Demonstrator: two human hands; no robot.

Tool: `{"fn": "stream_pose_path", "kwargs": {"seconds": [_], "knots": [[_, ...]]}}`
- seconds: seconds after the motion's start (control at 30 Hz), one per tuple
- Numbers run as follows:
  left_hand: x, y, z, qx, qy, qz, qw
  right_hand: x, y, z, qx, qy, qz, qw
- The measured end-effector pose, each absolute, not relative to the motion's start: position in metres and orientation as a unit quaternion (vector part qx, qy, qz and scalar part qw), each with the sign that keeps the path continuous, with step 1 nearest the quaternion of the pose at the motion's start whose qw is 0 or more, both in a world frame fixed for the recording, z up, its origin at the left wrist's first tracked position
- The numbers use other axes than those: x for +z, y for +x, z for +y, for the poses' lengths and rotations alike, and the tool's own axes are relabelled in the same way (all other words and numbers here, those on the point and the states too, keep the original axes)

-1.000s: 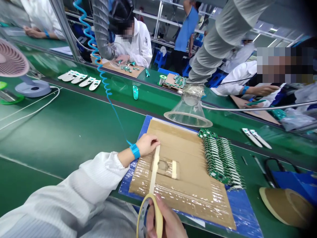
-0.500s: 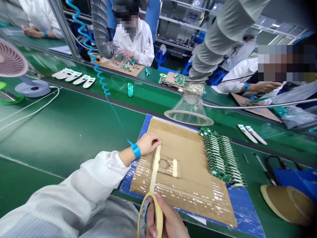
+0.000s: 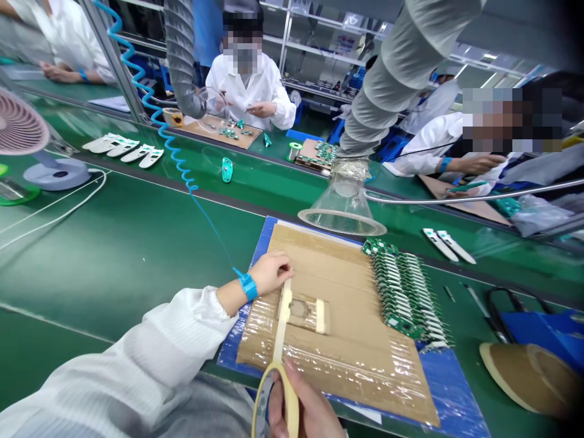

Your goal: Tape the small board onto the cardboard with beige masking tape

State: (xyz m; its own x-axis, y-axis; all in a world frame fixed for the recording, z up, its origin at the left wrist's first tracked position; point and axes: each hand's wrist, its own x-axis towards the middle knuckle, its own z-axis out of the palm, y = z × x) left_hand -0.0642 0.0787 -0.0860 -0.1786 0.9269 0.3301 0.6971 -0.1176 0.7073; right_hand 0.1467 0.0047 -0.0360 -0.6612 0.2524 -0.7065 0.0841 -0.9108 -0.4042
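My left hand [image 3: 272, 273], with a blue wrist strap [image 3: 249, 287] on its wrist, rests on the far end of a cream masking tape strip [image 3: 283, 322]. The strip runs towards me across a plastic-wrapped cardboard sheet [image 3: 347, 371] and ends at the tape roll [image 3: 275, 404], gripped in my right hand [image 3: 305, 410]. A smaller cardboard patch [image 3: 303, 316] lies beneath the strip. To the right stand rows of green circuit boards [image 3: 404, 295], apart from both hands.
A blue mat [image 3: 456, 395] lies under the cardboard on the green bench. A clear plastic fume funnel [image 3: 342, 210] hangs just beyond it, with a coiled blue cord [image 3: 173, 143] to the left. A brown disc [image 3: 524, 377] sits at lower right. Co-workers handle boards across the bench.
The whole view has drifted left and turned slightly. My hands and the tape strip stay in nearly the same place on the cardboard. The co-worker opposite now sits more upright.
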Motion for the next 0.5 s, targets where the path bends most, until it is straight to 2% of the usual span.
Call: {"fn": "stream_pose_path", "kwargs": {"seconds": [0.23,0.5], "knots": [[-0.085,-0.062,0.077,0.398,0.625,0.663,0.102,-0.055,0.15,0.007,0.88,-0.417,-0.222,0.047],[-0.077,-0.061,0.073,0.364,0.684,0.627,0.079,-0.043,0.142,0.003,0.864,-0.436,-0.232,0.098]]}}
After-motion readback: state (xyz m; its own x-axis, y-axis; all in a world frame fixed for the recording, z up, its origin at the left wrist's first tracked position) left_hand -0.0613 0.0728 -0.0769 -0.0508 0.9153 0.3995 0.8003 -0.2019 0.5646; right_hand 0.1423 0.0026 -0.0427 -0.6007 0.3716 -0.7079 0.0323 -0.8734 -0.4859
